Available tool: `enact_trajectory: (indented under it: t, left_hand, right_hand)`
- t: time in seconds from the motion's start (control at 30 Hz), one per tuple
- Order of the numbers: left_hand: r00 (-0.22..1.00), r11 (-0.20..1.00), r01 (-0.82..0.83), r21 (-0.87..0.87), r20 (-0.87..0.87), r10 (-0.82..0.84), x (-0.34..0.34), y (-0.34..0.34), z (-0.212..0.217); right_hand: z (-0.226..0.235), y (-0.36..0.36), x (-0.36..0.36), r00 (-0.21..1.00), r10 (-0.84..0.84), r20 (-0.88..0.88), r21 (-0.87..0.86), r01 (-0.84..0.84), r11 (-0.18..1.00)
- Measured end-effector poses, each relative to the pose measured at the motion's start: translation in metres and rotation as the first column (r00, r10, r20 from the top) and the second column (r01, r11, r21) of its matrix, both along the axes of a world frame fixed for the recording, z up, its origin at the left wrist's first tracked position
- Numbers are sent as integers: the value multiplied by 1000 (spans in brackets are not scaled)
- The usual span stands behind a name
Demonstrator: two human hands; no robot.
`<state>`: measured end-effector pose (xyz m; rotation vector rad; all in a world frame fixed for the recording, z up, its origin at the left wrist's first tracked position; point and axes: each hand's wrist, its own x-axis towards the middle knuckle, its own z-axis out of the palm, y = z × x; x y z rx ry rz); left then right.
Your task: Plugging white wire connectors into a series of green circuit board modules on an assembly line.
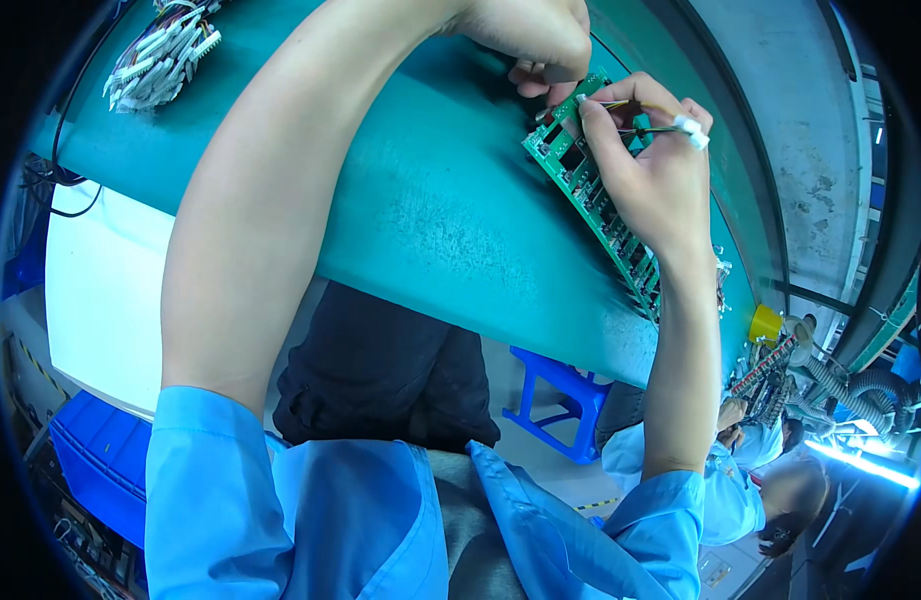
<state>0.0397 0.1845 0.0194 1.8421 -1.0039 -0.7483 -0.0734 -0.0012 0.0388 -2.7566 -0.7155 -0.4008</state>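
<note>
Over a teal worktop, the right hand pinches a thin wire lead with a white connector at its fingertips, pressing it toward the top end of a long green circuit board lying just under its palm. The left hand is curled shut just above, steadying the board's upper corner. The risk — a skewed push could bend pins or let the narrow board slide off the worktop's near edge, while a pile of spare connector leads sits well away from both hands.
</note>
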Motion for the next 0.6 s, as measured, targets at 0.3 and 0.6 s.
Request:
enact_trajectory:
  t: [0.3,0.6]
  left_hand:
    - [988,987,151,61,-40,-149,-4,1,6]
    - [950,981,-189,49,262,170,-10,14,-19]
  right_hand:
    - [6,-14,-17,982,83,-172,165,-55,985]
    - [-10,-72,-86,978,-188,-95,286,208,935]
